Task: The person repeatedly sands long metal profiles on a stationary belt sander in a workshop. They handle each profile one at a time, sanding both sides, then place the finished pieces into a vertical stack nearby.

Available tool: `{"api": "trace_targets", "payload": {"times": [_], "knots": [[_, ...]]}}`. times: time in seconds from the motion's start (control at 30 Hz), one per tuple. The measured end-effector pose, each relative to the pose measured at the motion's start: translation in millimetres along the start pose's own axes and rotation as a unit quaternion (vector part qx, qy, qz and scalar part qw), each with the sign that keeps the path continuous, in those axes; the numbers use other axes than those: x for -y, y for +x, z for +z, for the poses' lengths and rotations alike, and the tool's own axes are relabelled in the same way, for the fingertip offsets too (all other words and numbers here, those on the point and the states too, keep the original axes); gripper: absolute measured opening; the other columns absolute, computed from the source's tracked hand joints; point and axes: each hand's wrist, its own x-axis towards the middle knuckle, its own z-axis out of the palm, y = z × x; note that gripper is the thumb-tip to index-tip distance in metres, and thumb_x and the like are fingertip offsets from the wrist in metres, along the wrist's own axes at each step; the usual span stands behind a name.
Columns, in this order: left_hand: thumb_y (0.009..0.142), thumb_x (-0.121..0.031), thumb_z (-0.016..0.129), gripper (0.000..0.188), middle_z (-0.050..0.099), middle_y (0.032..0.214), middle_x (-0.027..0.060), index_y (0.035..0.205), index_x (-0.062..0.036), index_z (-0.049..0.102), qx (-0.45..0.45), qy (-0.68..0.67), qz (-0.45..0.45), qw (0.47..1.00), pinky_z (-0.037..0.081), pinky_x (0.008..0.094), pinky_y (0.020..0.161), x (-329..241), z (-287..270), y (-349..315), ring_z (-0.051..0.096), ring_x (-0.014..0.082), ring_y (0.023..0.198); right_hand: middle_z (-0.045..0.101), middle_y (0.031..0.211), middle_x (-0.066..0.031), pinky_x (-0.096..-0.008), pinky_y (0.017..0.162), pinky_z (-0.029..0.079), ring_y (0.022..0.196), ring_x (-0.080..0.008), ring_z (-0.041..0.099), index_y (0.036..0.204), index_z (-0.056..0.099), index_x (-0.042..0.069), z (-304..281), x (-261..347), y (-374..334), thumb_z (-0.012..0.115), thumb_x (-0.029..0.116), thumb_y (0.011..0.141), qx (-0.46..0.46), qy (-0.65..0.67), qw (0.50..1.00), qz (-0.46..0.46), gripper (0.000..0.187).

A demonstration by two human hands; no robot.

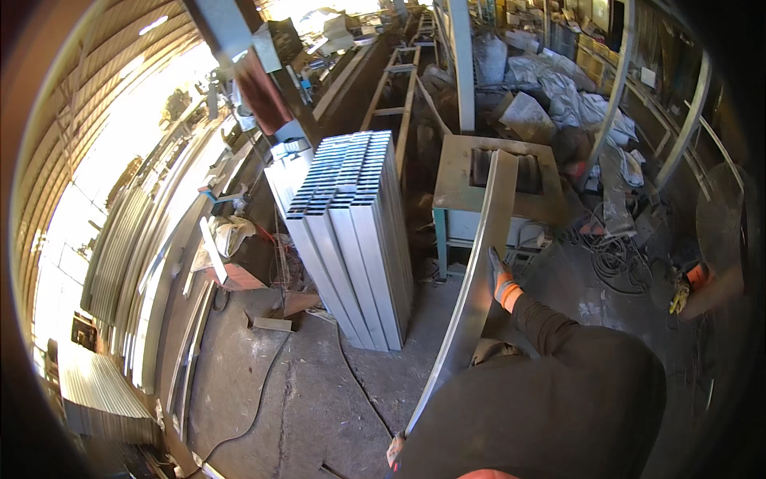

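Observation:
A long silvery metal profile (pixel 479 271) slants up from the lower edge, its far end in front of a metal work table (pixel 455 160). My right hand (pixel 504 286), in a grey and orange glove, holds the profile's right side partway along; some of its fingers are hidden behind the metal. At the lower edge, my left hand (pixel 394 450) shows only in part, against the profile's near end. A tall stack of similar metal profiles (pixel 359 255) stands upright on the floor left of the one I hold.
Dark cables (pixel 257 403) cross the floor at the left, and coiled hose (pixel 618 259) lies at the right. Long metal lengths (pixel 128 271) are piled along the left side. A steel post (pixel 463 72) and grey sacks (pixel 558 80) are farther back.

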Motion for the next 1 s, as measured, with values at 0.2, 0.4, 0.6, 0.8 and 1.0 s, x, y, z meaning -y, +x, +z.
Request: {"api": "trace_targets", "payload": {"times": [0.2, 0.4, 0.6, 0.8, 1.0], "knots": [[0.11, -0.05, 0.066, 0.05, 0.08, 0.134, 0.0238, 0.143, -0.013, 0.07, 0.072, 0.047, 0.047, 0.995, 0.059, 0.0524, 0.106, -57.9, -3.3, 49.6, 0.076, 0.0459, 0.126, 0.081, 0.131, -0.013, -0.0437, 0.104, 0.056, 0.12, -0.0267, 0.073, 0.148, 0.072, -0.003, -20.1, 27.1, 63.4, 0.093, 0.064, 0.092, -0.093, -0.114, 0.989, 0.01, 0.09], [0.101, -0.068, 0.076, 0.065, 0.085, 0.118, 0.0241, 0.134, -0.0112, 0.076, 0.044, -0.045, 0.034, 0.997, 0.062, 0.0552, 0.098, -219.8, -8.9, 153.7, 0.081, 0.0458, 0.115, 0.049, 0.178, -0.0257, -0.0549, 0.139, 0.028, 0.169, -0.0405, 0.039, 0.172, 0.048, -0.001, -18.6, 64.5, 145.4, 0.089, 0.05, 0.091, -0.133, -0.609, 0.704, -0.339, 0.104], [0.113, -0.028, 0.065, 0.041, 0.073, 0.118, 0.0206, 0.153, -0.0328, 0.068, 0.0, 0.134, 0.295, 0.946, 0.064, 0.056, 0.081, -453.0, 17.5, 274.1, 0.078, 0.0464, 0.097, 0.038, 0.184, -0.0297, -0.0625, 0.144, 0.015, 0.174, -0.0508, 0.025, 0.171, 0.049, -0.005, -2.5, 147.8, 293.2, 0.072, 0.053, 0.104, -0.019, -0.718, 0.622, -0.311, 0.091], [0.114, -0.033, 0.06, 0.044, 0.072, 0.122, 0.0248, 0.158, -0.0284, 0.065, -0.013, 0.118, 0.317, 0.941, 0.063, 0.0571, 0.086, -681.4, 38.6, 392.0, 0.076, 0.0503, 0.103, 0.046, 0.178, -0.0336, -0.0628, 0.142, 0.023, 0.166, -0.054, 0.041, 0.167, 0.055, -0.006, 18.4, 237.3, 536.8, 0.053, 0.037, 0.109, -0.072, -0.796, 0.53, -0.283, 0.072], [0.111, -0.082, 0.05, 0.09, 0.079, 0.12, 0.0351, 0.121, 0.0046, 0.069, 0.031, -0.044, 0.158, 0.986, 0.056, 0.0604, 0.104, -829.1, 33.9, 460.5, 0.073, 0.0549, 0.12, 0.041, 0.183, -0.0294, -0.0589, 0.143, 0.024, 0.172, -0.0474, 0.036, 0.175, 0.043, -0.005, 6.5, 267.1, 671.3, 0.048, 0.038, 0.115, -0.085, -0.776, 0.54, -0.314, 0.074]]}}
